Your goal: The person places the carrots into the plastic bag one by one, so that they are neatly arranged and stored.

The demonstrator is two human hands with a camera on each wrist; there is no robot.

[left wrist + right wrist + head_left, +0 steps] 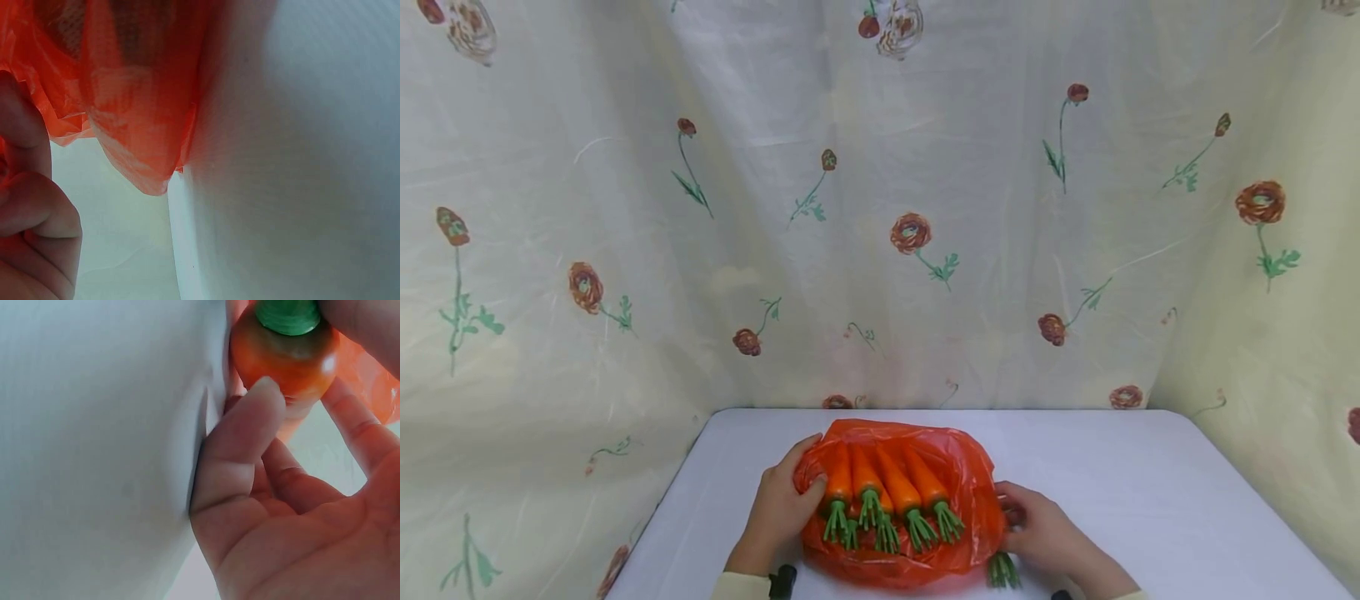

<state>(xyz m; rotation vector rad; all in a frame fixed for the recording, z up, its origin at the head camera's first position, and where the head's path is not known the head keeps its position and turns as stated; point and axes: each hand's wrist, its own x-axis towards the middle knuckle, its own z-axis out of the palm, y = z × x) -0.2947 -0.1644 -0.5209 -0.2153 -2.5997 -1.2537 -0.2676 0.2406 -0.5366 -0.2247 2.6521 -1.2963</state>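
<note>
A thin red plastic bag [977, 475] lies spread on the table, with several orange carrots [898, 483] with green tops in its mouth. My left hand [782, 504] grips the bag's left edge, thumb on the near side by the carrots. In the left wrist view, curled fingers [37, 206] show beside the hanging red plastic. At the bag's right side, my right hand [1043, 527] holds another carrot [284, 359] with its fingers around it. That carrot's green leaves [1002, 571] show below the hand in the head view; its tip is hidden.
The white table [1105, 450] extends around the bag, its far edge near a flower-printed curtain [880, 333]. More curtain hangs along the left and right sides.
</note>
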